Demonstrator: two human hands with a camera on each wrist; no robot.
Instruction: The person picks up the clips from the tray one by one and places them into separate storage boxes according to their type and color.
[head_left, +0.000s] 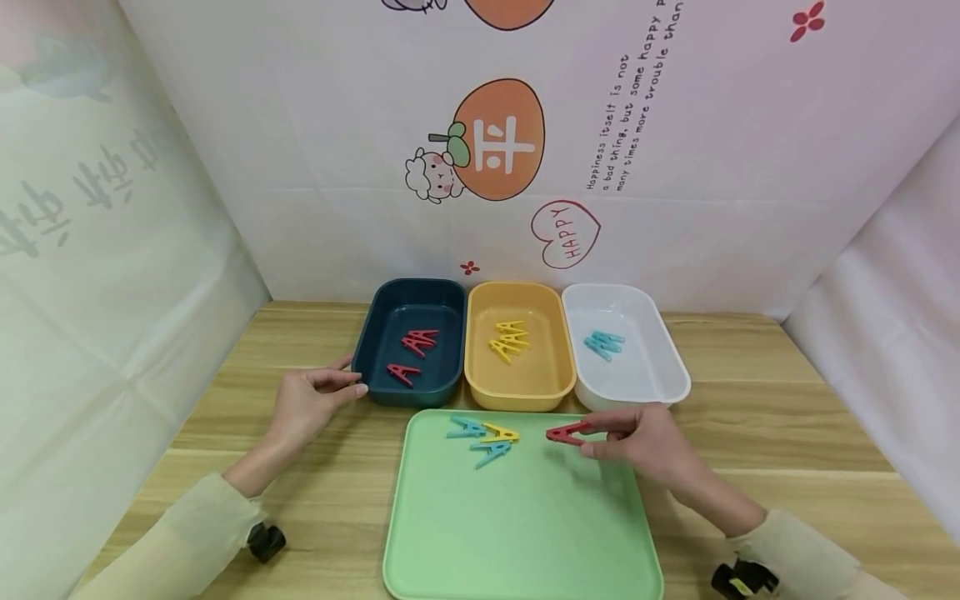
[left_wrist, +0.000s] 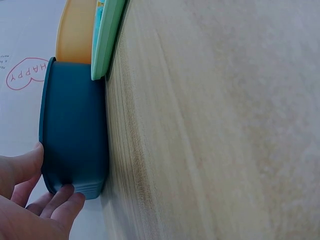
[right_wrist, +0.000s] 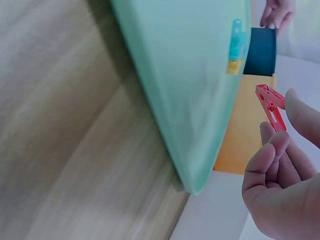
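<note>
Above the upper right part of the green tray (head_left: pixel 517 525), my right hand (head_left: pixel 648 442) pinches a red clothespin (head_left: pixel 567 433) between thumb and fingers. In the right wrist view that clothespin (right_wrist: pixel 271 106) is held clear of the tray. My left hand (head_left: pixel 311 404) holds the near left corner of the dark blue bin (head_left: pixel 408 398); the left wrist view shows the thumb by its rim and the fingers (left_wrist: pixel 65 202) against its outer wall. Several red clothespins (head_left: pixel 420 340) lie in this bin. Two blue clothespins (head_left: pixel 491 452) and a yellow clothespin (head_left: pixel 501 432) lie at the tray's far edge.
Right of the dark blue bin stand a yellow bin (head_left: pixel 521 400) with yellow clothespins (head_left: pixel 510 340) and a white bin (head_left: pixel 663 367) with blue clothespins (head_left: pixel 603 343). A printed cloth (head_left: pixel 337 167) hangs behind the wooden table (head_left: pixel 322 517).
</note>
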